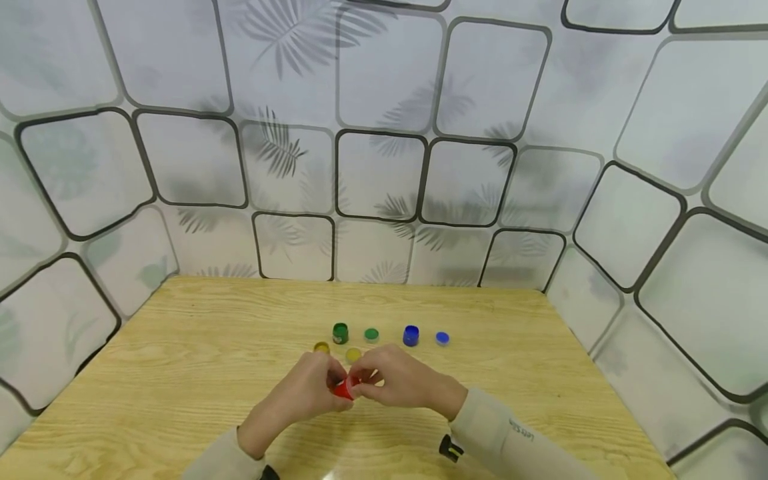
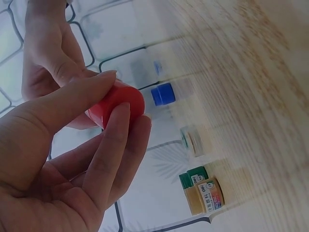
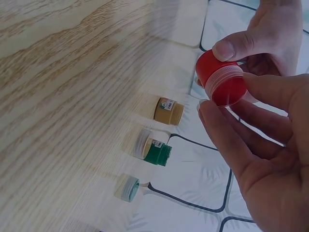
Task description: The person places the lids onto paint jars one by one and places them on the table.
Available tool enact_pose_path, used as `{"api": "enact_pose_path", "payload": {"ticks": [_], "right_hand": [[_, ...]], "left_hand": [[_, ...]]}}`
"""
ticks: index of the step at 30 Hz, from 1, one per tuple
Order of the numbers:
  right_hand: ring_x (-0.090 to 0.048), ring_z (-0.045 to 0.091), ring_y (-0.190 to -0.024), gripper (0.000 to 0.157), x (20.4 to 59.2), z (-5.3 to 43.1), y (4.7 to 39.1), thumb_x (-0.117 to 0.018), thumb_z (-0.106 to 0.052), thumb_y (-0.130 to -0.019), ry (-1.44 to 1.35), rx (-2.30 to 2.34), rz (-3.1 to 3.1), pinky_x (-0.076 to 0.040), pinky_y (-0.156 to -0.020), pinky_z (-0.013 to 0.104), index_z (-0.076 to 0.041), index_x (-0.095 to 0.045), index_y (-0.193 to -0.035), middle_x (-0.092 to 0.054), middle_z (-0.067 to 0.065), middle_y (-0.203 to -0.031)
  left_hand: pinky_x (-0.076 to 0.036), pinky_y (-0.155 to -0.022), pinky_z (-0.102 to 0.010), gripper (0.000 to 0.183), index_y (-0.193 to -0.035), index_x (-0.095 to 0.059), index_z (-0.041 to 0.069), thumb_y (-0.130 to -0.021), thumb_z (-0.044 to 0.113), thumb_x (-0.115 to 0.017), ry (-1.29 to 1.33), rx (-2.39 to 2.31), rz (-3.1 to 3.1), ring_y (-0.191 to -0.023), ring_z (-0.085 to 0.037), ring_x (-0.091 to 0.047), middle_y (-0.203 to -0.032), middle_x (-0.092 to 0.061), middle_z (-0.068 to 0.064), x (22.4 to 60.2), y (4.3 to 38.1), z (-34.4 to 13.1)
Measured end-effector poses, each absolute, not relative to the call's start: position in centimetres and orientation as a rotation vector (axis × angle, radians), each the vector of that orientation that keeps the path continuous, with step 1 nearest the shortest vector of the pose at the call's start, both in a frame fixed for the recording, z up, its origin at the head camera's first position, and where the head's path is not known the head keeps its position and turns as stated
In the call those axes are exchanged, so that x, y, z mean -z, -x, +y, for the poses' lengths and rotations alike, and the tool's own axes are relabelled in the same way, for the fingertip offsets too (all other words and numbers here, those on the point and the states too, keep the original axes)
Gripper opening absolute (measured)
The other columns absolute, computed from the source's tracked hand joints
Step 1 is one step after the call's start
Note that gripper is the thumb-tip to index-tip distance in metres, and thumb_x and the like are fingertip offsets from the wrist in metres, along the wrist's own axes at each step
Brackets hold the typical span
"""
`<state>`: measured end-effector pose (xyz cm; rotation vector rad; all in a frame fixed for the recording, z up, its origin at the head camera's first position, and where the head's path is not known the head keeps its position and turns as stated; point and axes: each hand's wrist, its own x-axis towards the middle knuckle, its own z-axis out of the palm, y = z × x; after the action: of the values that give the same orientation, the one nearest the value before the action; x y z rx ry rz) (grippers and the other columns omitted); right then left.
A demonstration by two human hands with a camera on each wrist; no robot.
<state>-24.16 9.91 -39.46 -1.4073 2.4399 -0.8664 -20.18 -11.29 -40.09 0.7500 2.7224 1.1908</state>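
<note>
Over the front middle of the table, my left hand (image 1: 307, 388) grips a small red paint jar (image 1: 343, 390), thumb on one side and fingers on the other. Its base faces the camera in the left wrist view, where the red jar (image 2: 120, 104) lies tilted on its side. My right hand (image 1: 403, 379) pinches the clear ribbed lid (image 3: 223, 81) at the jar's mouth with thumb and fingertips. That lid sits over the end of the red jar (image 3: 210, 65) in the right wrist view. Just beyond my left hand is a yellow paint jar (image 1: 321, 347).
Behind the hands, a green jar (image 1: 340, 333) and a blue jar (image 1: 411, 335) stand uncapped. Beside them lie a green lid (image 1: 371, 335), a blue lid (image 1: 442, 339) and a yellow lid (image 1: 353, 355). The wooden table (image 1: 210, 333) meets a patterned wall covering (image 1: 378, 173).
</note>
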Motion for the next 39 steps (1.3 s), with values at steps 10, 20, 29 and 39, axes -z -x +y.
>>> {"api": "enact_pose_path", "payload": {"ticks": [10, 20, 29, 39], "right_hand": [[-0.071, -0.003, -0.085, 0.017, 39.76, 9.84, 24.09, -0.066, -0.014, -0.102, 1.397, 0.819, 2.484, -0.053, -0.071, 0.007, -0.005, -0.073, -0.113, -0.079, 0.005, -0.101], [-0.073, 0.010, -0.100, 0.025, 39.69, 10.01, 23.67, -0.072, -0.014, -0.097, 1.407, 0.800, 2.538, -0.054, -0.072, 0.007, -0.009, -0.070, -0.121, -0.073, 0.004, -0.117], [-0.068, 0.008, -0.102, 0.022, 39.91, 10.07, 23.62, -0.078, -0.010, -0.092, 1.614, 0.805, 2.544, -0.057, -0.084, 0.015, -0.010, -0.070, -0.113, -0.070, 0.002, -0.110], [-0.068, 0.006, -0.101, 0.021, 39.84, 9.99, 23.70, -0.075, -0.014, -0.095, 1.597, 0.790, 2.545, -0.056, -0.089, 0.016, -0.010, -0.070, -0.115, -0.071, 0.002, -0.108]], "left_hand": [[-0.048, -0.054, -0.021, 0.015, -0.083, -0.078, 0.006, -0.075, 0.007, -0.090, -0.735, -1.205, 2.700, -0.064, -0.010, -0.060, -0.075, -0.075, -0.001, 40.15, 20.13, -11.12], [-0.050, -0.056, -0.021, 0.015, -0.087, -0.079, 0.006, -0.077, 0.009, -0.090, -0.728, -1.194, 2.714, -0.066, -0.008, -0.062, -0.079, -0.076, -0.003, 40.07, 20.17, -11.32], [-0.051, -0.057, -0.021, 0.014, -0.088, -0.080, 0.007, -0.078, 0.009, -0.089, -0.744, -1.209, 2.700, -0.067, -0.009, -0.062, -0.080, -0.077, -0.002, 40.02, 20.21, -11.43], [-0.052, -0.058, -0.019, 0.015, -0.087, -0.078, 0.004, -0.077, 0.007, -0.089, -0.761, -1.217, 2.706, -0.066, -0.008, -0.064, -0.078, -0.076, -0.002, 40.06, 20.24, -11.44]]}}
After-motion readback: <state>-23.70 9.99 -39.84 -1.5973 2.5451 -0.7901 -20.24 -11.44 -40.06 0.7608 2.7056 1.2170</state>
